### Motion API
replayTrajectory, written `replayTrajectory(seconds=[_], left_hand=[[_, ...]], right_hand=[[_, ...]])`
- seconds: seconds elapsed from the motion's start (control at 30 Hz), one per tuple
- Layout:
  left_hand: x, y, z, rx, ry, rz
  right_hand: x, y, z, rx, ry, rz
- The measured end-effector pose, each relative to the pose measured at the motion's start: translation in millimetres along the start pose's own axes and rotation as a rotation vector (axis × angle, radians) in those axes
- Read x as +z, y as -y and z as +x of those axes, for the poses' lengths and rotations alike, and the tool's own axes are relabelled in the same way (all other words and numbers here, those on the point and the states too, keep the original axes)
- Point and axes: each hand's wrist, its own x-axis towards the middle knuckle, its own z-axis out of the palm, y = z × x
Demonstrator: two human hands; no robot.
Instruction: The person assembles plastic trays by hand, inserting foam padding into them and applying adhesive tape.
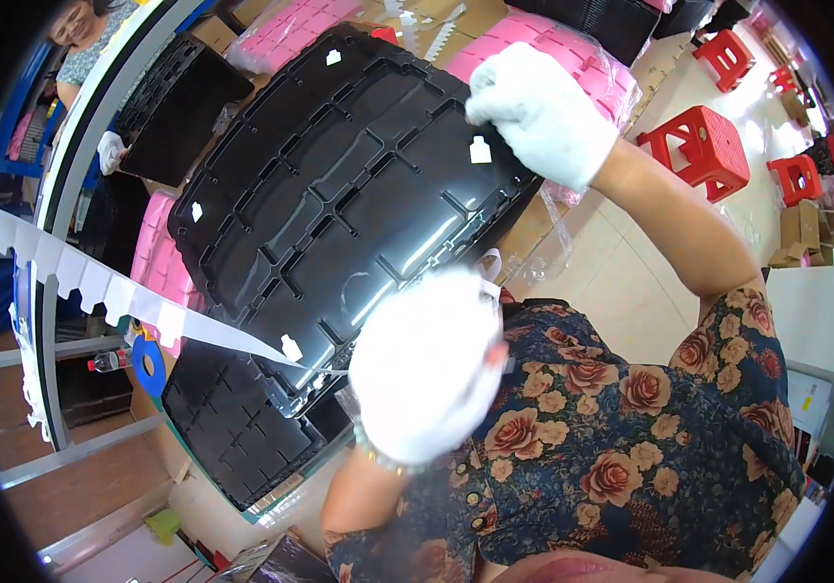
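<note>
A large black plastic panel [359, 185] with moulded ribs and slots lies tilted in front of me. Small white tabs sit near its corners: a far tab [333, 58], a right tab [479, 151], a left tab [196, 211] and a near tab [291, 348]. My right hand [538, 117], in a white glove, is closed at the panel's right corner; whatever its curled fingers hold is hidden. Over the near edge, my left hand [427, 364], also gloved, is smeared by motion. A notched white strip [135, 296] stretches from the left and narrows toward that hand.
More black panels [232, 418] lie underneath. Pink wrapped stacks [534, 63] stand behind. At left are a metal frame [52, 291], a blue tape roll [149, 365] and a bottle [109, 361]. Red stools [699, 151] stand right. Another person's gloved hand [112, 153] is at far left.
</note>
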Motion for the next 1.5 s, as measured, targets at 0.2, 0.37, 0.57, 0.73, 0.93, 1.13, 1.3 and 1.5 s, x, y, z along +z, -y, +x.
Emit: replayTrajectory(seconds=[0.2,0.37,0.57,0.73,0.93,1.13,1.3,1.5], left_hand=[[29,21,23,-0.234,0.107,0.073],[30,26,24,-0.295,0.126,0.082],[37,29,21,-0.236,-0.056,0.025],[37,28,21,-0.234,-0.073,0.063],[39,28,17,-0.240,-0.107,0.040],[37,26,17,-0.246,-0.118,0.045],[36,26,16,-0.270,-0.100,0.027],[32,24,14,-0.282,-0.089,0.046]], right_hand=[[9,25,-14,-0.084,0.083,-0.025],[11,44,-16,-0.034,0.195,-0.231],[10,41,-5,0.043,0.172,-0.184],[9,53,-16,-0.015,0.157,-0.120],[17,55,-20,0.043,0.069,-0.148],[11,49,-15,0.054,0.012,-0.100],[7,55,-20,-0.010,0.068,-0.012],[13,44,-13,0.086,0.021,-0.074]])
